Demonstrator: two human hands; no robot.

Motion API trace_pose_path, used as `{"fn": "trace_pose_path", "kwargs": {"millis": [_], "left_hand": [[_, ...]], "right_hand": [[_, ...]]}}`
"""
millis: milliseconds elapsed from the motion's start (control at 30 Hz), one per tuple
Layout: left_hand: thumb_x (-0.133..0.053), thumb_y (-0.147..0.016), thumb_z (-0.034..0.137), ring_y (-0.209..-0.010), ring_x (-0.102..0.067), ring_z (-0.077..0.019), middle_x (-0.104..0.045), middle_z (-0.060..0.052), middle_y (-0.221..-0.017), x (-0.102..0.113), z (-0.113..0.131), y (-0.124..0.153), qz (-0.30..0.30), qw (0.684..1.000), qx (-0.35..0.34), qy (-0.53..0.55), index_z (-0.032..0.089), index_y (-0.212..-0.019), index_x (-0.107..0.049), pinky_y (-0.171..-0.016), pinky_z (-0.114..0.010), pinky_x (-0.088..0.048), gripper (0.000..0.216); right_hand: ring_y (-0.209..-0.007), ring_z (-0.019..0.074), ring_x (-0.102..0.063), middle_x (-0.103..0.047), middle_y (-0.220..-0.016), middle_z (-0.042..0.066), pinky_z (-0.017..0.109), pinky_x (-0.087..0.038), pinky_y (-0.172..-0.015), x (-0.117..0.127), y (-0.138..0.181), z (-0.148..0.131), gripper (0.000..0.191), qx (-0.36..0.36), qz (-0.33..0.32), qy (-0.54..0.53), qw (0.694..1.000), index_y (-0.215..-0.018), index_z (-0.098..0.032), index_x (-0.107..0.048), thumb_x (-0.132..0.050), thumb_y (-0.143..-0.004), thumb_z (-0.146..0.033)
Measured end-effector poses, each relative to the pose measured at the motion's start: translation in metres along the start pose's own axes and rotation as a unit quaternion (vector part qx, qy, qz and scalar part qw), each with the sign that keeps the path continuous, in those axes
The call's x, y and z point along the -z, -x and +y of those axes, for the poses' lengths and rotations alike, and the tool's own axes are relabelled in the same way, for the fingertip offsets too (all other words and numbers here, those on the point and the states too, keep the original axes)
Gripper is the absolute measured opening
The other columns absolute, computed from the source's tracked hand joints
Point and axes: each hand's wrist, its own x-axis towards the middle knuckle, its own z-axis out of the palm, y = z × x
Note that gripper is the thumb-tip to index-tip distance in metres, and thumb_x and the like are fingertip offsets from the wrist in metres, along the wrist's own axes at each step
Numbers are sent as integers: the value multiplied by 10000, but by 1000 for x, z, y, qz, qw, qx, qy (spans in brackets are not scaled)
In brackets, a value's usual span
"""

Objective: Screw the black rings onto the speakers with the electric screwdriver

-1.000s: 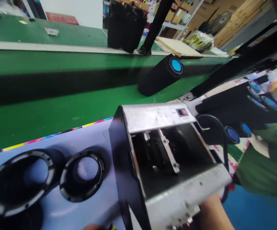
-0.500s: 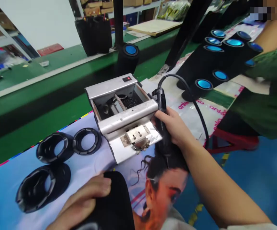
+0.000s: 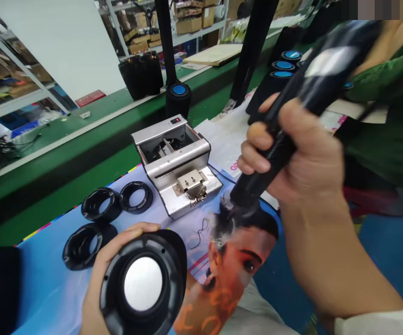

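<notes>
My left hand is wrapped around a black cylindrical speaker, whose round silver centre and black rim face up toward me. In my right hand is a dark electric screwdriver, blurred by motion. It slants with its lower end down and left, above the printed mat; its tip is too blurred to make out. A metal screw feeder with an open tray stands beyond the two hands. Left of it lie three black plastic rings, close together on the mat.
Beneath everything is a mat printed with a face. Behind the feeder runs a green bench with a blue-topped cylinder and a black container. At right, a co-worker's green sleeve is close to more blue-topped cylinders.
My right hand has lifted the screwdriver away from the feeder's side, toward me and right. The speaker in my left hand has turned so its silver-centred end shows. The view has shifted.
</notes>
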Motion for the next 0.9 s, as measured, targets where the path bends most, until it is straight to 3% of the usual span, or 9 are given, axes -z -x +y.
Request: {"fn": "trace_pose_path", "kwargs": {"millis": [67, 133, 300, 533, 767, 900], "left_hand": [[-865, -780, 606, -1206, -778, -344, -785, -92, -1317, -5, 5, 9, 11, 999, -19, -29, 276, -1358, -682, -994, -423, -656, 690], [-867, -762, 630, -1222, -773, -325, -765, -82, -1356, -8, 6, 14, 3, 998, -23, -53, 278, -1401, -643, -972, -381, -656, 763], [-903, -752, 557, -1145, -806, -303, -779, -69, -1331, -4, -1, 11, -33, 998, -44, -31, 279, -1419, -617, -945, -370, -680, 777], [-930, -786, 564, -988, -848, -238, -829, -21, -1176, -7, 1, 5, -73, 994, -70, 35, 307, -1425, -554, -900, -334, -688, 785], [-1004, -702, 475, -1029, -838, -255, -823, -36, -1200, -7, -4, 5, -66, 993, -60, 76, 285, -1388, -585, -936, -350, -666, 826], [-1038, -639, 484, -1029, -828, -266, -816, -45, -1194, -6, -5, 3, -79, 990, -32, 112, 270, -1358, -587, -923, -353, -655, 876]], "right_hand": [[-392, 89, -452, -525, -597, -103, 249, -482, -413, -28, 9, -16, 619, 101, -8, 13, 995, -909, -240, -460, -1010, -725, -458], [-390, 116, -459, -522, -593, -80, 295, -436, -374, -52, 14, -19, 506, 167, -20, 14, 986, -907, -228, -516, -937, -838, -500], [-400, 97, -466, -539, -596, -59, 282, -314, -326, -76, 12, 7, 571, 216, -91, 35, 972, -828, -195, -517, -948, -813, -570], [-392, 87, -448, -503, -566, -65, 219, -312, -342, -73, 4, 29, 530, 186, -159, -3, 970, -888, -204, -511, -845, -912, -615], [-348, 100, -464, -531, -536, -63, 196, -330, -308, -72, 1, 36, 605, 164, -142, 19, 976, -867, -207, -508, -841, -863, -712], [-331, 131, -462, -548, -542, -51, 244, -363, -286, -75, 13, 17, 644, 136, -130, 41, 981, -883, -215, -537, -867, -790, -760]]}}
